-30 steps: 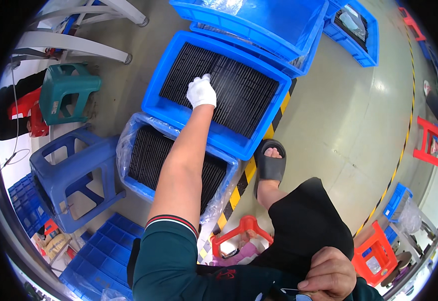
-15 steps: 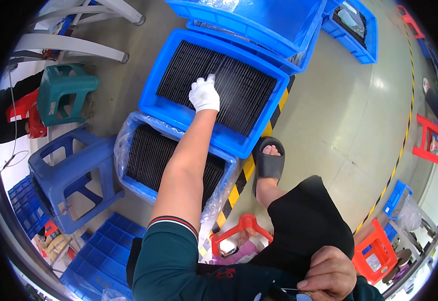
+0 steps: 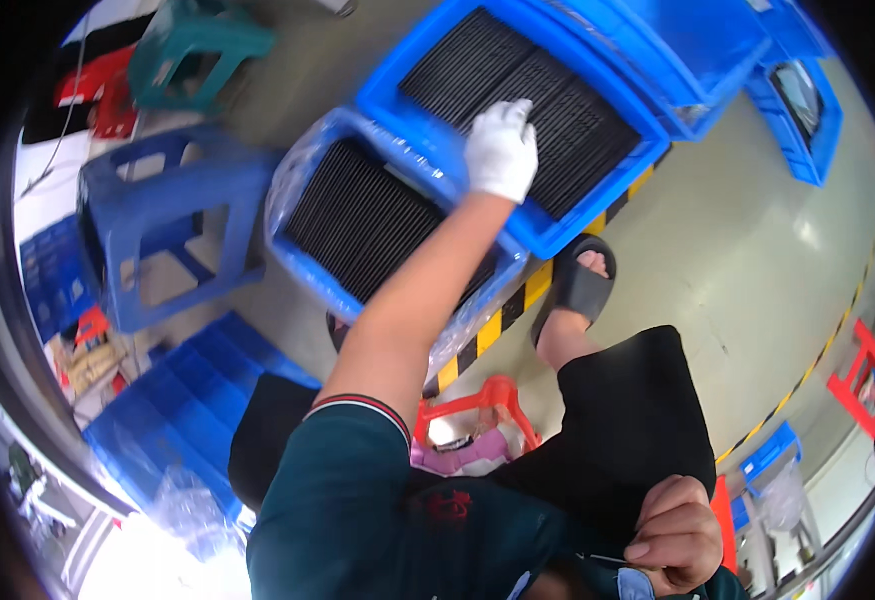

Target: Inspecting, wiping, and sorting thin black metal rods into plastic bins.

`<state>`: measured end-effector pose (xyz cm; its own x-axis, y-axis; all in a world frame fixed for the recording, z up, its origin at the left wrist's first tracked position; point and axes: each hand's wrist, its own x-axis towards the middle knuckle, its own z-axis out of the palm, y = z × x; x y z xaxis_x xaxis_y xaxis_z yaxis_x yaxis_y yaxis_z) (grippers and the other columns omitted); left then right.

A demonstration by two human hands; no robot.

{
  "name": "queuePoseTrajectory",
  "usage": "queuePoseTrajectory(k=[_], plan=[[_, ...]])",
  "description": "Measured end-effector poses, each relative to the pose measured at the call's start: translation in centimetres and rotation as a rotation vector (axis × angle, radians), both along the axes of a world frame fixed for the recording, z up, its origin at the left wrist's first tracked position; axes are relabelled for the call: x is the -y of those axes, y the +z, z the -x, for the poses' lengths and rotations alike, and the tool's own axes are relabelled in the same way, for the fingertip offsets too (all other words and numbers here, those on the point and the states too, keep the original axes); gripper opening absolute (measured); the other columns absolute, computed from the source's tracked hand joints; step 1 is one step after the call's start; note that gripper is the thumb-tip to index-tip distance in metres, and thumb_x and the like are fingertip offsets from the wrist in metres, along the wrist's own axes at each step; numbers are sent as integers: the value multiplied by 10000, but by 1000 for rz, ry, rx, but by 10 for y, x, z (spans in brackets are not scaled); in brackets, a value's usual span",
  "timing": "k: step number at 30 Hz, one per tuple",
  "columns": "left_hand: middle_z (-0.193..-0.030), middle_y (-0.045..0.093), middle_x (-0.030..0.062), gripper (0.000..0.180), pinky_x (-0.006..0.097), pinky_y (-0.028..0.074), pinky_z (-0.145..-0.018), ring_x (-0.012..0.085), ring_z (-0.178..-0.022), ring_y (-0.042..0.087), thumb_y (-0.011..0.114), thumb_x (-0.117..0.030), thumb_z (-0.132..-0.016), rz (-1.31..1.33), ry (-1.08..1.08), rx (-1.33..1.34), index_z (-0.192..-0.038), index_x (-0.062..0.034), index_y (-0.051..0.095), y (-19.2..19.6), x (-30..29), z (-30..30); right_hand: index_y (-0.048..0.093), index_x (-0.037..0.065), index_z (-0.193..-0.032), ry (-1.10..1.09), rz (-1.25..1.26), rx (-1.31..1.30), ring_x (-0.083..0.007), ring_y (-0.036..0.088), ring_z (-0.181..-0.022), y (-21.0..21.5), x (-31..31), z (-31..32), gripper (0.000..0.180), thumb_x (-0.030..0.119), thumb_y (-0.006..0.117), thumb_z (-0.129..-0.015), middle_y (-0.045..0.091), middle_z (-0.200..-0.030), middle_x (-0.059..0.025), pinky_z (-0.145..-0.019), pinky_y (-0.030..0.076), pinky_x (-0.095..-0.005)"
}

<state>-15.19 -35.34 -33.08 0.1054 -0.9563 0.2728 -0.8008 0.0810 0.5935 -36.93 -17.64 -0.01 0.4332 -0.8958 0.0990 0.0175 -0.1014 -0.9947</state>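
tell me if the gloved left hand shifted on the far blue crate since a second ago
Cannot tell. The gloved left hand rests on the black parts in the far blue crate as before; only the camera clearly moved.

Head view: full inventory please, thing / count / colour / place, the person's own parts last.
Far crate: 1, blue, holds dark ribbed parts, upper centre, under the gloved hand.
Near crate: 1, blue, lined with clear plastic film, holds dark ribbed parts, left of the arm.
Other crates: at least 2, blue, top right.
Large stool: 1, blue, left.
Small stool: 1, teal, top left.
Low stool: 1, red, under the person.
Stacked trays: several, blue, lower left.
Hazard tape: 1 strip, yellow and black, on the floor.
Sandal: 1 seen clearly, black, on the foot, centre.
Left hand: white glove, resting on the far crate's parts.
Right hand: bare, fist closed at the lower right; whether it holds anything cannot be told.
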Motion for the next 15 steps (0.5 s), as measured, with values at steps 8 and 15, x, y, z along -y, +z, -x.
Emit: queuePoseTrajectory(k=[8,15], plan=[[-1076,637,157,348,419,438,-941,326,-1027,585,664,-108,-754,-326,509,171,-1095,-45,634,25,-211,-96,597,84,-757,65,-45,-69,-169,482,-636,1,-22,-25,203,81,788,-686,525,-714,-34,-547,402,-278],[-1259,546,178,613,416,434,-985,347,-1130,535,728,-170,-729,-578,439,306,-1288,-39,515,17,-242,-146,740,77,-893,128,-36,-65,-182,548,-702,6,-30,-38,230,126,813,-680,618,-780,-48,-577,441,-287]])
